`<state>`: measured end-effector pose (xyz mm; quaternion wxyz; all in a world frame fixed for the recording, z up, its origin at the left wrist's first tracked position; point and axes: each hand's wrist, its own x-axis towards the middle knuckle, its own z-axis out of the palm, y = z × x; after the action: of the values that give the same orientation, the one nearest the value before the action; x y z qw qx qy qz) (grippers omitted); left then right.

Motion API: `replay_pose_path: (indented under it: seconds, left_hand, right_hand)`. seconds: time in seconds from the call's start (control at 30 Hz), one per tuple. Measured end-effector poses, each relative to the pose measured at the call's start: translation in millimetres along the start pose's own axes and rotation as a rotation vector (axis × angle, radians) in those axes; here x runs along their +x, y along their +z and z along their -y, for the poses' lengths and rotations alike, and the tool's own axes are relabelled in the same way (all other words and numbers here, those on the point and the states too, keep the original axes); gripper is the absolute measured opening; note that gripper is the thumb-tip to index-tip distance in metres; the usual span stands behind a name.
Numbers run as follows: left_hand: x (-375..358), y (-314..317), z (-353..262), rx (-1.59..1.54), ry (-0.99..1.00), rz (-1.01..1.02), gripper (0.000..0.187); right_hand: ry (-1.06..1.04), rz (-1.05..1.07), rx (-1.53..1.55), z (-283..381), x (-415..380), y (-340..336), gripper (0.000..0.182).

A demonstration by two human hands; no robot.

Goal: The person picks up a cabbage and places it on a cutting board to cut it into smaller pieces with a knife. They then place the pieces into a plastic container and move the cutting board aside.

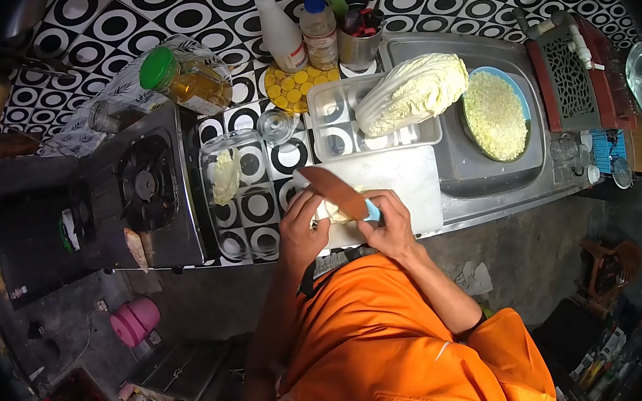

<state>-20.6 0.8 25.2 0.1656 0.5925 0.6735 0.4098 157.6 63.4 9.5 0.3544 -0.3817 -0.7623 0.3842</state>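
Note:
My right hand (389,225) is closed around the light blue handle of a knife (333,192). Its broad blade looks brown and slants up to the left over a white cutting board (414,169). On the board my left hand (304,226) grips a pale piece of napa cabbage (333,212), partly hidden by the blade and my fingers. Behind the board, a large napa cabbage (415,93) leans over a clear plastic container (335,142). Finely chopped cabbage (494,115) fills a blue bowl on the right.
To the left lies a clear tray (220,228) with a cabbage leaf (226,176) in it. Further left is a gas stove (144,181). Bottles (319,32) and a green-lidded jar (188,82) line the back. A steel sink (479,179) extends right, beside a red rack (577,75).

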Motion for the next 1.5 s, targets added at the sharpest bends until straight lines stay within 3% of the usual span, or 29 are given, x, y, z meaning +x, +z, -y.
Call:
replay_pose_path:
  seconds: [0.1, 0.2, 0.33, 0.47, 0.63, 0.73, 0.87, 0.97, 1.03, 1.13, 1.2, 1.23, 1.27, 1.33, 1.37, 1.5]
  left_hand:
    - [1, -3, -1, 0.005, -0.014, -0.001, 0.044]
    - [3, -5, -1, -0.001, 0.000, 0.051, 0.046]
    - [4, -6, -1, -0.029, 0.027, 0.062, 0.048]
    - [3, -8, 0, -0.033, 0.041, 0.044, 0.049]
    - [3, -11, 2, -0.037, 0.009, 0.010, 0.048]
    - [2, -10, 2, -0.019, 0.004, -0.024, 0.046]
    - [5, -6, 13, 0.027, -0.116, -0.141, 0.040]
    - [14, -10, 19, -0.200, -0.297, -0.391, 0.029]
    - [25, -20, 15, -0.390, -0.471, -0.502, 0.026]
    - [29, -44, 35, -0.494, -0.560, -0.627, 0.027]
    - [27, -59, 52, -0.502, -0.811, -0.747, 0.026]
    - [22, -66, 70, -0.615, -0.821, -0.781, 0.028]
    - [12, -70, 85, -0.615, -0.817, -0.798, 0.028]
    - [5, -84, 91, -0.921, -0.943, -0.839, 0.033]
    - [1, -86, 101, -0.868, -0.986, -0.802, 0.044]
    - [-2, -89, 95, -0.893, -0.962, -0.684, 0.061]
  right_hand:
    - [-0.022, -0.152, -0.041, -2, -2, -8, 0.020]
    - [0.095, -0.130, 0.004, -4, -2, -13, 0.020]
    - [0.057, -0.231, 0.112, -10, 9, -10, 0.021]
    - [0.102, -0.161, 0.090, -12, 12, -7, 0.023]
    - [0.008, -0.124, 0.110, -4, 8, -2, 0.025]
    - [0.020, -0.213, -0.019, 3, 5, 0, 0.039]
    - [0.048, -0.122, -0.048, 4, -19, 12, 0.054]
    - [0.076, 0.015, -0.016, 3, -37, 19, 0.062]
    - [0.038, 0.059, -0.039, 6, -40, 20, 0.062]
    - [-0.005, 0.130, -0.048, 4, -44, 26, 0.062]
    - [0.028, 0.203, -0.084, 2, -43, 26, 0.062]
    - [0.066, 0.213, -0.071, 4, -42, 26, 0.061]
    - [0.052, 0.221, -0.068, 5, -41, 25, 0.061]
    - [0.059, 0.209, -0.064, 5, -39, 25, 0.061]
    - [0.065, 0.220, -0.060, 6, -39, 25, 0.062]
    - [0.059, 0.240, -0.062, 4, -40, 27, 0.062]
